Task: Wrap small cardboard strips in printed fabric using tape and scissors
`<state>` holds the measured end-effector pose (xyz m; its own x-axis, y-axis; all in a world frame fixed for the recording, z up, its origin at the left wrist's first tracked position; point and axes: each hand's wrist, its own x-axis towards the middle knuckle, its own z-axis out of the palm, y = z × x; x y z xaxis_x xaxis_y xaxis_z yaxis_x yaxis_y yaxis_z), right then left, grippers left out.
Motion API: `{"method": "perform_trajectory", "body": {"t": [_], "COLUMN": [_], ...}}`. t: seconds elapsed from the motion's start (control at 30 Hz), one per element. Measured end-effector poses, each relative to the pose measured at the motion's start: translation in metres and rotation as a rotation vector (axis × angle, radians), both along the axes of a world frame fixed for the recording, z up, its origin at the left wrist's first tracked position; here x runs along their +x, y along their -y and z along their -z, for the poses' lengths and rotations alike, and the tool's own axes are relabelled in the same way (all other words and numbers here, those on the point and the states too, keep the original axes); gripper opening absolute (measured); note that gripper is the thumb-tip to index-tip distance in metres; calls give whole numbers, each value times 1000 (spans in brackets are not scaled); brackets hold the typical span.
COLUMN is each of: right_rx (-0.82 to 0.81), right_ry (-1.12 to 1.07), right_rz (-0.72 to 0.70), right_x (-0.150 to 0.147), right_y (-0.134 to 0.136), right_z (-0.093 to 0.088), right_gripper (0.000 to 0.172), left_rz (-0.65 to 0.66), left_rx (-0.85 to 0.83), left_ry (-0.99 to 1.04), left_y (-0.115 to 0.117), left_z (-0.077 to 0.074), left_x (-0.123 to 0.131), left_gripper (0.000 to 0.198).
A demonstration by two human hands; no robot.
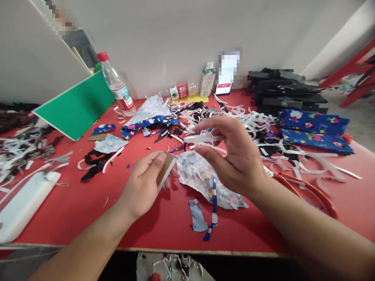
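My left hand (146, 183) pinches a small brown cardboard piece (165, 169) with a white strip along its edge, thumb on top and fingers beneath. To its right, raised above the table, my right hand (234, 156) has its fingers curled round a thin whitish strip (202, 138). The index finger and thumb tips of that hand stand apart. Below the hands lies a crumpled pale printed fabric piece (196, 171), with a narrow blue patterned fabric strip (215, 203) across it and a small grey-blue scrap (197, 216) alongside.
Red-handled scissors (310, 187) lie partly behind my right forearm. White and black offcuts (252, 121) cover the back. Folded blue fabric (316, 132), a black stack (287, 91), a bottle (120, 91), a carton (207, 80), a phone (227, 74) and a green board (77, 105) stand around.
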<state>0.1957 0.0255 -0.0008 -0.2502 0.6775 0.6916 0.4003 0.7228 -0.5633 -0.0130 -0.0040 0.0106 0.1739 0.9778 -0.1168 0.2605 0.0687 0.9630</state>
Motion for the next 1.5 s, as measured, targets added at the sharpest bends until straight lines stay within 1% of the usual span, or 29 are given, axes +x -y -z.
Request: {"method": "perform_trajectory", "body": {"t": [0.07, 0.1, 0.13, 0.2, 0.23, 0.3, 0.37, 0.43, 0.5, 0.57, 0.63, 0.7, 0.73, 0.77, 0.83, 0.87, 0.9, 0.97, 1.03, 1.1, 1.17, 1.2, 1.27, 1.33, 1.37, 1.43, 1.5], "right_rx": [-148, -201, -238, -294, -317, -348, -357, -372, -394, -404, -368, -284, -229, -177, -116, -128, -146, -147, -163, -177, -168, -156, -168, -258, -310, -372, -342], "right_ry": [-119, -154, -175, -175, -165, -141, -104, -56, -24, -6, 6, 51, 89, 138, 245, 301, 369, 439, 368, 218, 129, 125, 150, 123, 83, -7, -28], "right_rz": [-47, -52, -41, 15, 41, 67, 75, 88, 103, 99, 77, 31, 6, -22, -55, -75, -110, -149, -120, -123, -225, -289, -374, -387, -366, -292, -207], "right_x": [0, 0, 0, 1, 2, 4, 5, 5, 3, 2, 0, -1, -2, -2, -3, -3, -3, -3, -2, -2, -3, -4, -7, -8, -9, -8, -7], "right_y": [-2, -3, -5, -9, -11, -16, -20, -21, -20, -18, -16, -17, -17, -18, -20, -20, -21, -21, -19, -15, -11, -10, -8, -8, -9, -9, -10], "right_z": [3, 4, 7, 11, 12, 15, 17, 17, 16, 14, 14, 16, 18, 20, 24, 25, 26, 25, 21, 15, 12, 11, 12, 14, 15, 17, 17], "right_gripper": [36, 44, 51, 58, 58, 55, 52, 49, 48, 46, 37, 20, 13, 9, 7, 7, 10, 11, 20, 37, 50, 52, 51, 44, 40, 35, 32], "left_rz": [23, 63, 74, 151, 162, 263, 352, 372, 345, 329, 361, 416, 412, 375, 216, 136, 91, 44, -5, -85, -146, -150, -122, -115, -135, -178, -184], "left_rx": [88, 134, 178, 186, 231, 189, 137, 100, 97, 126, 154, 165, 173, 188, 227, 249, 275, 335, 365, 356, 340, 330, 313, 269, 236, 152, 78], "left_ry": [-44, -56, -27, 57, 119, 139, 119, 81, 72, 102, 126, 101, 75, 47, 8, 2, -9, -28, -32, -29, -20, -9, 42, 106, 132, 174, 220], "left_y": [10, 18, 27, 44, 51, 59, 61, 60, 59, 59, 58, 56, 55, 54, 49, 45, 41, 31, 23, 19, 18, 18, 15, 11, 8, 5, 5], "left_z": [-4, -7, -10, -16, -20, -26, -29, -30, -29, -28, -28, -28, -27, -25, -20, -16, -12, -7, -5, -5, -6, -6, -4, 1, 4, 9, 14], "left_x": [2, 4, 7, 14, 18, 26, 33, 37, 37, 34, 30, 27, 26, 25, 24, 24, 23, 21, 19, 18, 19, 19, 18, 15, 13, 11, 10], "left_gripper": [48, 49, 50, 46, 41, 31, 31, 36, 40, 38, 32, 30, 31, 33, 37, 35, 32, 30, 34, 40, 43, 44, 42, 33, 27, 29, 33]}}
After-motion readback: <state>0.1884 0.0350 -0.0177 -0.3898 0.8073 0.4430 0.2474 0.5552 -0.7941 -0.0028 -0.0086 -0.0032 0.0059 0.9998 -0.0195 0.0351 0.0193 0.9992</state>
